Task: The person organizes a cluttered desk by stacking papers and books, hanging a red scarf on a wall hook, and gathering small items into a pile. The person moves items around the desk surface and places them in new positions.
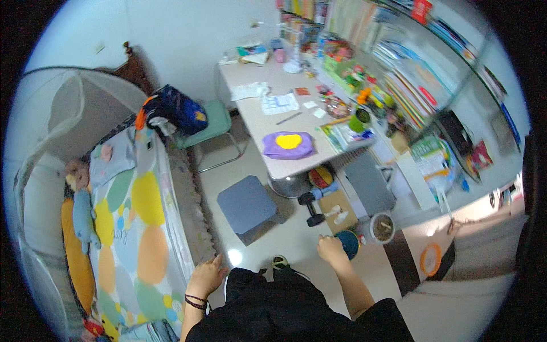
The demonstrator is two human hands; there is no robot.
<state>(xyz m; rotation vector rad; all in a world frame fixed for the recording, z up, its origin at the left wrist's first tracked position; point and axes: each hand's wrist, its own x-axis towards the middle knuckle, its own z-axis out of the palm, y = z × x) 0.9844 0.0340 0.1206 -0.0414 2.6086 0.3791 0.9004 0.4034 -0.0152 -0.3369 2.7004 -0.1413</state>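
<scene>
I take the grey stool (246, 203) on the floor as my landmark. To its right and a little nearer to me, my right hand (331, 249) is loosely curled with the fingers bent, and it touches the rim of a round blue tub (348, 243) that stands on the floor; I cannot tell if the fingers really close on it. My left hand (206, 277) is below the stool, at the edge of the bed (149, 228), open with the fingers spread, and it holds nothing.

I judge that the tub is light, stiff plastic, perhaps smooth and a little slippery, so the rim is the best place to take it.

Right of the tub stands a white pot (382, 227) with dark content. Just above the tub lies a flat brown cardboard box (337, 210) with small white things on it. On the counter (273, 122), above and right of the stool, lies a purple soft pack (288, 145) with a yellow patch.
</scene>
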